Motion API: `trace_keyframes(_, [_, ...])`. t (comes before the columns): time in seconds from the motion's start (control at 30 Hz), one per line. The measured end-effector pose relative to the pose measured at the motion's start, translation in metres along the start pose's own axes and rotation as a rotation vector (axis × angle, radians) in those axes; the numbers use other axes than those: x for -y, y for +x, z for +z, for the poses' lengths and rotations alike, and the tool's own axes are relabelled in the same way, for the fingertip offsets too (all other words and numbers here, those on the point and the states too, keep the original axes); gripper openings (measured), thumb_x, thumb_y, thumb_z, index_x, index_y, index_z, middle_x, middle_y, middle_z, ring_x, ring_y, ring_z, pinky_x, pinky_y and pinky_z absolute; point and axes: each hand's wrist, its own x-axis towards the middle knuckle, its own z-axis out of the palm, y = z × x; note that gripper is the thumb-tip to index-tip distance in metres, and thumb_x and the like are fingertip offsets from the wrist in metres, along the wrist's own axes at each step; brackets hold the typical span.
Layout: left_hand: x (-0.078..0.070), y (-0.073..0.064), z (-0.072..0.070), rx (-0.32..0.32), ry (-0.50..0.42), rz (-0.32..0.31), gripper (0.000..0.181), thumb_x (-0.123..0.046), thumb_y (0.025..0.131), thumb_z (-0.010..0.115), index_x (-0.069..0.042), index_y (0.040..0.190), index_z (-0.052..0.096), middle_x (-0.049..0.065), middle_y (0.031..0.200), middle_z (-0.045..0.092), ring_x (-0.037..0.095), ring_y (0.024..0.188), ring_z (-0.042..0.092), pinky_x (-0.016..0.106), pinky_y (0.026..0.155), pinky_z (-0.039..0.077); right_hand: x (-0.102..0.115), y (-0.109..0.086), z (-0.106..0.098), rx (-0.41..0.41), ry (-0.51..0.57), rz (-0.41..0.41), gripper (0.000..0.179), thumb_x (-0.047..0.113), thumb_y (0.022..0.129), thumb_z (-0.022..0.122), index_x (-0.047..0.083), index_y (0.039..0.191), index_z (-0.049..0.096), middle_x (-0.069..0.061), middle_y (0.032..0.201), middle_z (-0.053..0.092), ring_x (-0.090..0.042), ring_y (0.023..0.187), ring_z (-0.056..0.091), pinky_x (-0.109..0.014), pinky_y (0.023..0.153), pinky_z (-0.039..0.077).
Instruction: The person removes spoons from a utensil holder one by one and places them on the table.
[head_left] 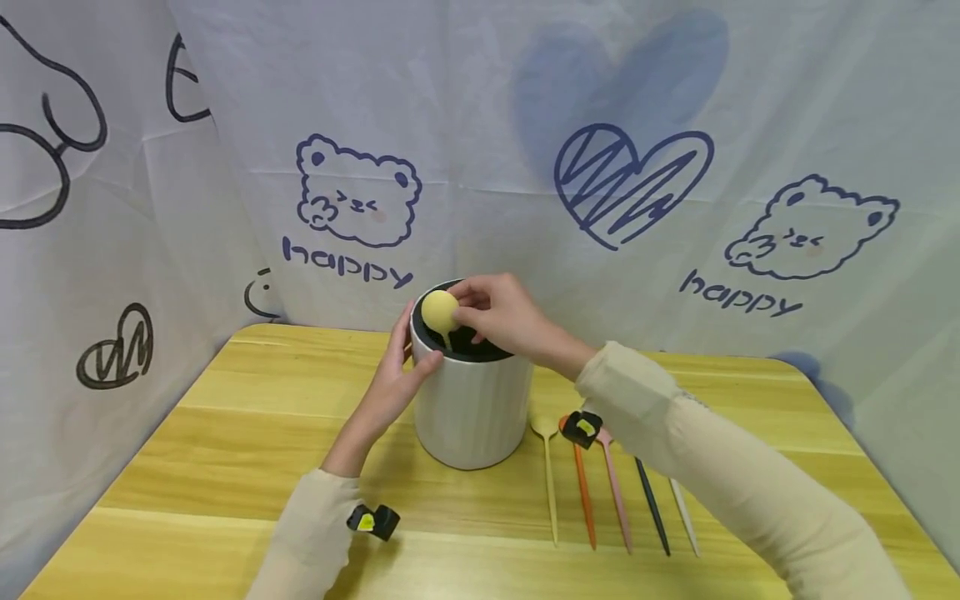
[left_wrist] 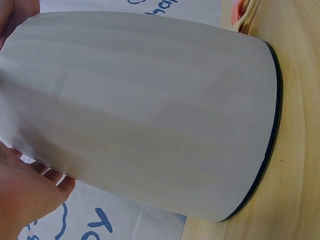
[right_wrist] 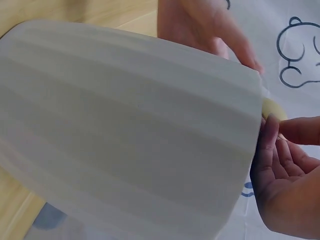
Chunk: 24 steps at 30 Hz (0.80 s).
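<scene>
A white ribbed pot (head_left: 472, 417) with a dark interior stands upright on the table. My left hand (head_left: 395, 367) holds its left side near the rim, thumb at the front and fingers behind. Over the opening, my right hand (head_left: 504, 312) pinches the edge of a yellow spoon's round head (head_left: 439, 312). The thin stem of this spoon points down into the pot, and its lower end is hidden. From the right wrist, the pot's wall (right_wrist: 130, 125) fills much of the view, with the right fingers (right_wrist: 285, 155) at the rim.
Right of the pot, several spoons lie side by side on the wooden table (head_left: 262, 467): yellow (head_left: 550, 483), orange (head_left: 585, 500), pink (head_left: 617, 500), black (head_left: 654, 512) and white (head_left: 686, 521). The right forearm partly covers them. A printed white cloth (head_left: 480, 225) hangs behind.
</scene>
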Motion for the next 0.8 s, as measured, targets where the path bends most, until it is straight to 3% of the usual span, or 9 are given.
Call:
trace_keyframes(0.33, [-0.001, 0.001, 0.0, -0.008, 0.008, -0.007, 0.093, -0.056, 0.09, 0.058, -0.014, 0.156, 0.007, 0.008, 0.16, 0.011, 0.028, 0.144, 0.014, 0.053, 0.114, 0.015, 0.003, 0.0, -0.016, -0.054, 0.084, 0.004, 0.028, 0.003, 0.094, 0.06, -0.004, 0.121, 0.062, -0.016, 0.106, 0.067, -0.026, 0.091, 0.065, -0.029, 0.065, 0.056])
trace_keyframes(0.63, [-0.001, 0.0, 0.001, -0.015, 0.015, -0.007, 0.094, -0.056, 0.089, 0.058, -0.014, 0.156, 0.008, 0.01, 0.16, 0.011, 0.03, 0.144, 0.014, 0.054, 0.114, 0.015, 0.009, -0.006, -0.037, -0.05, 0.135, -0.101, 0.03, 0.002, 0.094, 0.06, -0.004, 0.123, 0.061, -0.017, 0.108, 0.067, -0.035, 0.095, 0.063, -0.031, 0.068, 0.056])
trace_keyframes(0.8, [-0.001, 0.0, 0.001, -0.018, 0.015, 0.006, 0.097, -0.061, 0.087, 0.059, -0.014, 0.156, 0.009, 0.01, 0.16, 0.011, 0.031, 0.144, 0.014, 0.055, 0.114, 0.015, 0.015, -0.011, -0.047, -0.059, 0.152, -0.145, 0.031, 0.002, 0.094, 0.06, -0.005, 0.124, 0.06, -0.017, 0.111, 0.067, -0.032, 0.092, 0.065, -0.029, 0.067, 0.056])
